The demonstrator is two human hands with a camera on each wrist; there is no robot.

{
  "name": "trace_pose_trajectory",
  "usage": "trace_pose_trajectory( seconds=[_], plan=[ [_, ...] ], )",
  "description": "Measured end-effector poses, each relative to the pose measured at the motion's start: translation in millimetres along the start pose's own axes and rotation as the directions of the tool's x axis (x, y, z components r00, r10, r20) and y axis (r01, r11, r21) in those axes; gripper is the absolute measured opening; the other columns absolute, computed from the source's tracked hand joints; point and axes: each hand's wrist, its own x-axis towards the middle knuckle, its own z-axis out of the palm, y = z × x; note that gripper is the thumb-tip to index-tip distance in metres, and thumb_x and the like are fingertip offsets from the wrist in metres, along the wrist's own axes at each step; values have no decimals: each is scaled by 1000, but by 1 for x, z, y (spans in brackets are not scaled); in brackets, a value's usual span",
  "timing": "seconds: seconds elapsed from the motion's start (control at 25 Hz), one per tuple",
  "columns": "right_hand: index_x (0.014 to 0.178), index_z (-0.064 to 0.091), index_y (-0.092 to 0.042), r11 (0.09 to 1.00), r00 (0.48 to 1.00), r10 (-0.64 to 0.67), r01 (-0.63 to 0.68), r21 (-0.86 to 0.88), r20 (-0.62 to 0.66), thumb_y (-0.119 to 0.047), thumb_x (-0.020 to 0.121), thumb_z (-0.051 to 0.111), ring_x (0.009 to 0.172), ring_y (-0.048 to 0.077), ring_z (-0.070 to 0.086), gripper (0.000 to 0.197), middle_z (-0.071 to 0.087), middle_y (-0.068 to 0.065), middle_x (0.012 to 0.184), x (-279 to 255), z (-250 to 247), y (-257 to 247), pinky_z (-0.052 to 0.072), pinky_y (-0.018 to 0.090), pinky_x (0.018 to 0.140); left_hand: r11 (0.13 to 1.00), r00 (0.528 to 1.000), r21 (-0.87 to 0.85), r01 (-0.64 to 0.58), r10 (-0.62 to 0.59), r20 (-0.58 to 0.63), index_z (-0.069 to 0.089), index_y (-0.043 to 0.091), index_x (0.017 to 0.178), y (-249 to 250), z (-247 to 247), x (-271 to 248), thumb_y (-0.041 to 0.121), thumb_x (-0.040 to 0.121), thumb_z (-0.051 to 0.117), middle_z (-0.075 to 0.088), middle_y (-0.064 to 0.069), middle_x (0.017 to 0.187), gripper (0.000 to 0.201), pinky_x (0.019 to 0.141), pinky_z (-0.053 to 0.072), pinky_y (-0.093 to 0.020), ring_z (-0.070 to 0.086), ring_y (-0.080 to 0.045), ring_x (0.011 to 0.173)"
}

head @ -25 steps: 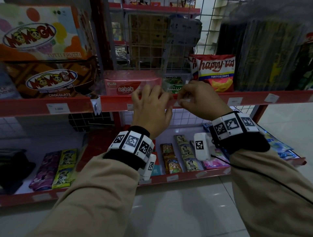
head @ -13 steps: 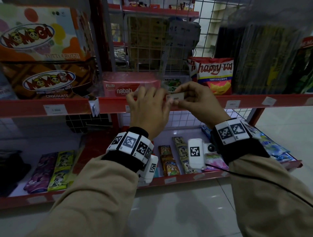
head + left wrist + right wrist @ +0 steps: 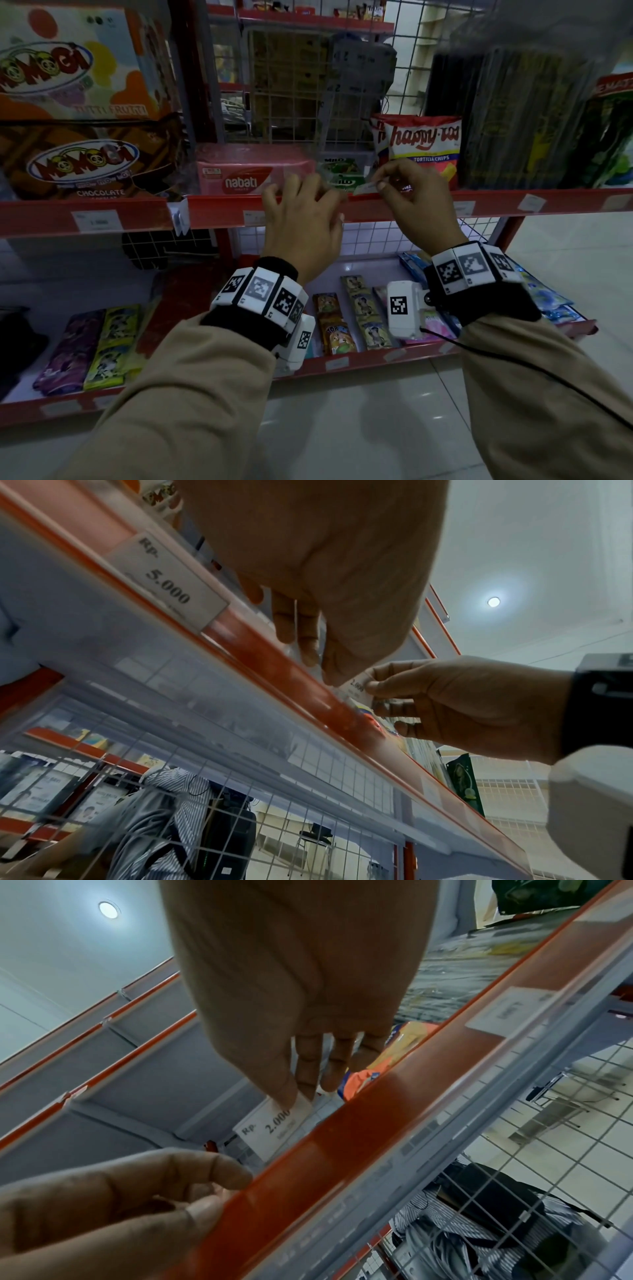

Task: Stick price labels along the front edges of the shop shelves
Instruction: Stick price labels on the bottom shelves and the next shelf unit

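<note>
Item: price label [image 3: 365, 188], small white slip printed "Rp. 2.000", pinched by one end between thumb and forefinger of the right hand [image 3: 416, 202]; the remaining fingers curl loosely below, holding nothing else. Position: label held just above the top lip of the red shelf edge [image 3: 496, 205], its free end angled toward the strip, apparently so that it can be dropped or slid in behind the clear cover from above. In the right wrist view the label [image 3: 270, 1129] shows its printed face toward the aisle, which suits a reader standing in front. Left hand [image 3: 303, 219]: fingers bent over the same edge, just left of the label, tips on the strip's upper lip [image 3: 310, 653]; it holds no loose item, and whether it is prying the clear cover open or only steadying it cannot be told. Judged purpose: one hand readies the channel, the other feeds the slip. Neighbouring stock: a fitted label [image 3: 164, 580] reading "Rp. 5.000" sits further left in the same strip; nabati wafer pack [image 3: 246, 171], Milo cartons [image 3: 342, 171] and tortilla chips bag [image 3: 421, 147] stand on the shelf behind the hands. The slip is positioned before the Milo cartons. Status: label not yet seated.
</note>
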Motion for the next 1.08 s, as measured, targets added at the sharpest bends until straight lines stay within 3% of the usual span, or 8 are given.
trace_pose_trajectory(
  seconds=[0.12, 0.36, 0.6, 0.84, 1.08],
  plan=[
    [93, 67, -16, 998, 997, 15, -11, -56, 79, -12, 90, 59, 91, 26, 59, 9, 66, -2, 86, -2, 4, 6, 49, 45, 83, 1000, 1000, -19, -17, 17, 2, 60, 22, 113, 3, 2, 1, 27, 89, 48, 54, 1, 111, 27, 92, 24, -39, 45, -24, 106],
    [93, 69, -15, 998, 995, -10, 16, -58, 100, -12, 88, 61, 88, 23, 58, 10, 63, 2, 90, -3, 2, 8, 48, 46, 85, 998, 998, -33, 48, -47, 45, 53, 27, 124, 12, 6, 2, 34, 93, 43, 48, 1, 110, 33, 92, 25, -39, 41, -22, 106],
    [95, 64, -15, 967, 985, -69, 105, -231, 157, -21, 87, 61, 92, 24, 52, 10, 55, 2, 91, -4, -3, 12, 42, 33, 77, 997, 995, 42, 69, -73, 75, 56, 29, 117, 18, 8, 5, 35, 91, 45, 47, 0, 113, 29, 93, 26, -44, 39, -25, 109],
    [98, 64, -15, 938, 965, -37, 123, -323, 258, -27, 88, 62, 101, 26, 48, 15, 55, 6, 98, -4, -8, 12, 42, 38, 83, 995, 996, 63, 72, -75, 50, 54, 26, 112, 20, 10, 5, 32, 90, 47, 48, -2, 112, 24, 91, 24, -44, 41, -26, 107],
    [100, 65, -16, 935, 957, 3, 101, -341, 291, -28, 89, 62, 104, 26, 46, 16, 56, 6, 102, 0, -9, 10, 41, 37, 86, 995, 993, 54, 86, -90, 70, 58, 27, 106, 18, 14, 6, 19, 89, 51, 47, 0, 112, 20, 90, 18, -41, 39, -25, 109]
  ],
)
